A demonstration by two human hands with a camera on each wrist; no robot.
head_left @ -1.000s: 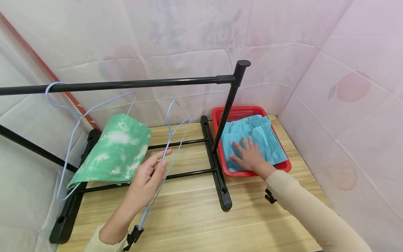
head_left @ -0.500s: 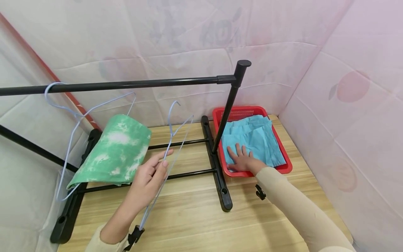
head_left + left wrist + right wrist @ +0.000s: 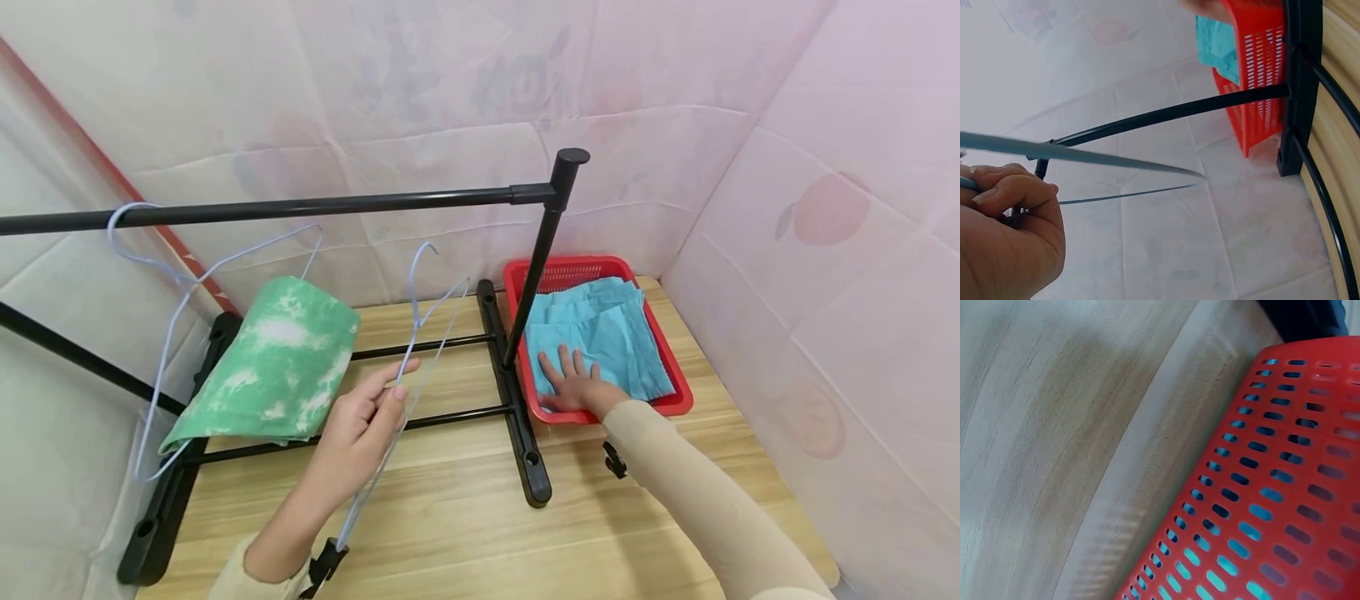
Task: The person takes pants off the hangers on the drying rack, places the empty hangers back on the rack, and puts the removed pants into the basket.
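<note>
Left sleeve (image 3: pixel 255 577): was of plain pale beige cloth; its cuff stopped short of the wrist, leaving some forearm bare. Right sleeve (image 3: pixel 697 492): was matching beige, long, lightly creased, cuffed nearer the wrist. Left fitting (image 3: pixel 326 565): was small, black and angular, beside the cuff. Right fitting (image 3: pixel 614 460): was likewise black, compact and blocky. Left hand (image 3: pixel 366 427) and right hand (image 3: pixel 576 388): were bare.

basket (image 3: pixel 573 268) in perf. smooth plastic w/ slight sheen, blue cloth (image 3: pixel 622 333) matt & creased, green-white cloth (image 3: pixel 277 358) also matt, semi-gloss rack bar (image 3: pixel 337 205), smooth coated-looking hanger (image 3: pixel 1085 154), satin wood-grain tabletop (image 3: pixel 465 533), creased fabric-like wall sheets (image 3: pixel 465 67)
</note>
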